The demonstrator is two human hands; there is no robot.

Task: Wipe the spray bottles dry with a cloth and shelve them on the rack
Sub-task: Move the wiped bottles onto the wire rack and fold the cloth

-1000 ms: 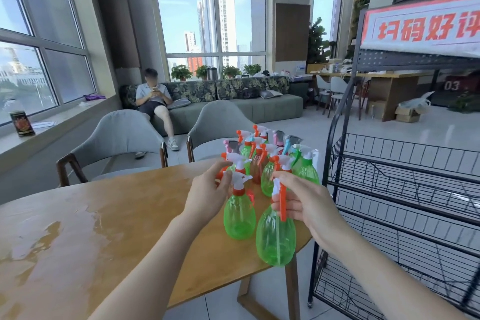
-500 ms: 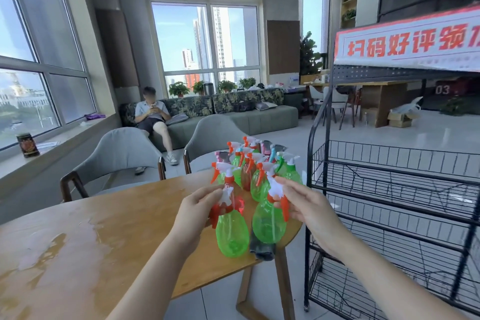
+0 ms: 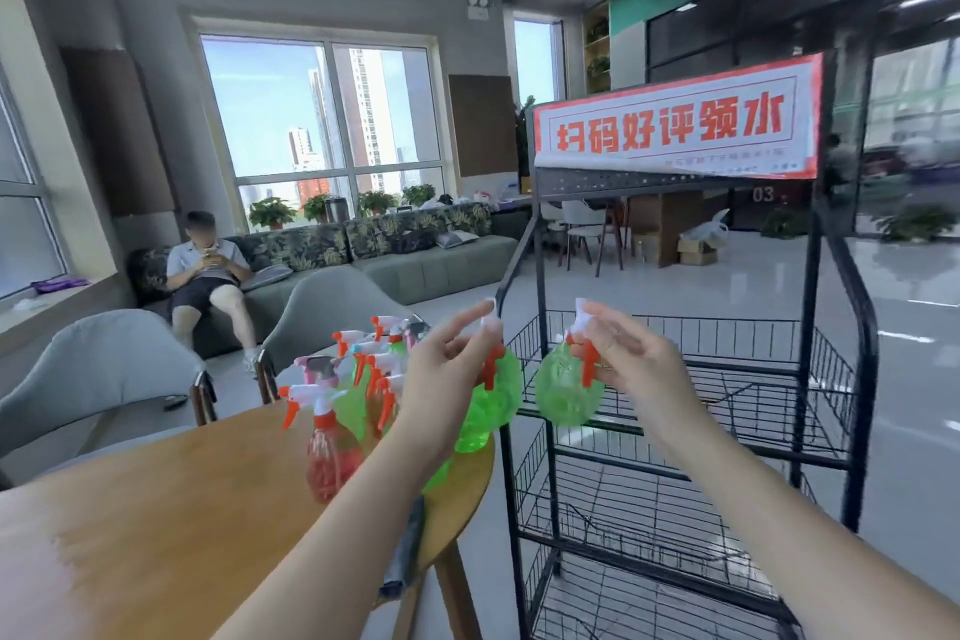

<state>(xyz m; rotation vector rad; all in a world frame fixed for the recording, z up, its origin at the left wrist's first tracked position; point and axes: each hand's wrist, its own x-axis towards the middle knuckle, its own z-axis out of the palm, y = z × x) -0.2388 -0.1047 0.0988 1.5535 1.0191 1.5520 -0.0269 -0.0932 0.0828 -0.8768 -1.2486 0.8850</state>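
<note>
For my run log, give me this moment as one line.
left hand: holds green bottle by its head | right hand: holds second green bottle | both lifted toward rack | other bottles on table

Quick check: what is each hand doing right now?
Left hand: pinching a green spray bottle by its head.
Right hand: pinching another green bottle.

Two green spray bottles are up in the air, both with white heads and orange triggers: the left bottle (image 3: 496,392) hangs tilted at the tabletop edge, the right bottle (image 3: 566,390) hangs in front of the black wire rack (image 3: 675,411). More bottles (image 3: 363,379) (green and red) stand clustered on the tabletop (image 3: 156,509). A dark cloth (image 3: 405,551) droops over its edge.
</note>
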